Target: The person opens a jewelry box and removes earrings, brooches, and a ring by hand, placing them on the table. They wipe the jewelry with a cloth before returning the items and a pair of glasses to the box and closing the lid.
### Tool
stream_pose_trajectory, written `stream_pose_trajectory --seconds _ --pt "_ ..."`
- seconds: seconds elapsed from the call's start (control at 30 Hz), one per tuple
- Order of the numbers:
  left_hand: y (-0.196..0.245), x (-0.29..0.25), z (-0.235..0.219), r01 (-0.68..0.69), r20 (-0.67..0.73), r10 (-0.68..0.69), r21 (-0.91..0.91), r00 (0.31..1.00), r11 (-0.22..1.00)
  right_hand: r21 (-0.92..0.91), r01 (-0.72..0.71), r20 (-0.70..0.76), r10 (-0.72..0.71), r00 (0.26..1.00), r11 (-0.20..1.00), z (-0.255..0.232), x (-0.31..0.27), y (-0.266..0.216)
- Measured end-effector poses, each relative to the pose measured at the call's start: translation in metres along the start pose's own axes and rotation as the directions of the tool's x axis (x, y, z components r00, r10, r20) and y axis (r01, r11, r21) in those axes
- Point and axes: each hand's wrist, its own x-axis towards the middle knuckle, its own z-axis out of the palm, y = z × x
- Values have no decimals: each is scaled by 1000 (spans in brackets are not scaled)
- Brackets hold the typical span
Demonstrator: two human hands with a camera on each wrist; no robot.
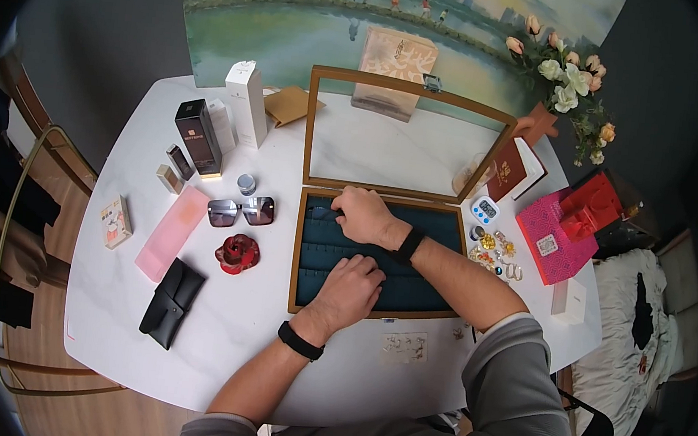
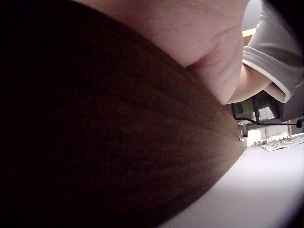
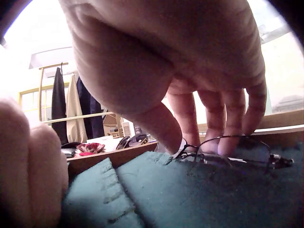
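My right hand (image 1: pixel 363 218) reaches into the top row of a wooden display box (image 1: pixel 297 255) with a teal padded lining. In the right wrist view, its thumb and fingers pinch a pair of thin dark-framed eyeglasses (image 3: pixel 256 153) close over the teal padding (image 3: pixel 161 190). The head view mostly hides these glasses behind the hand. My left hand (image 1: pixel 346 287) rests over the front part of the box, its fingers loosely bent on the lining. The box's dark wooden side (image 2: pixel 118 128) fills much of the left wrist view. The framed glass lid (image 1: pixel 310 129) stands raised.
Left of the box lie sunglasses (image 1: pixel 241 212), a red flower ornament (image 1: pixel 238 254), a black case (image 1: pixel 173 302) and a pink case (image 1: pixel 173 234). Cosmetic boxes (image 1: pixel 199 136) stand behind. Jewellery (image 1: pixel 495 246), a timer (image 1: pixel 484 210) and a pink bag (image 1: pixel 547 236) sit at right.
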Motion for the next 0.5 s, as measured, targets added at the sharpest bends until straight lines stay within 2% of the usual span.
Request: stream_pose_trajectory --seconds 0.07,0.13,0.17,0.23,0.37,0.5 --pt "0 0 -1 -3 5 3 5 1000 1000 -17 6 7 -6 1000 1000 -1 -2 3" --pt "1 0 -2 -2 5 2 4 1000 1000 92 44 -87 -36 996 995 -4 -4 7" --pt "1 1 -2 1 6 -1 3 1000 1000 89 43 -86 -35 996 995 -8 -5 11" --pt "1 0 -1 -4 -2 4 6 1000 1000 160 44 -215 -9 977 986 -25 -11 21" --pt "0 1 1 6 12 -6 11 1000 1000 95 78 -397 -34 917 992 -82 -48 32" --pt "1 1 -3 4 18 -4 -10 1000 1000 66 8 -488 25 873 998 -122 -108 46"
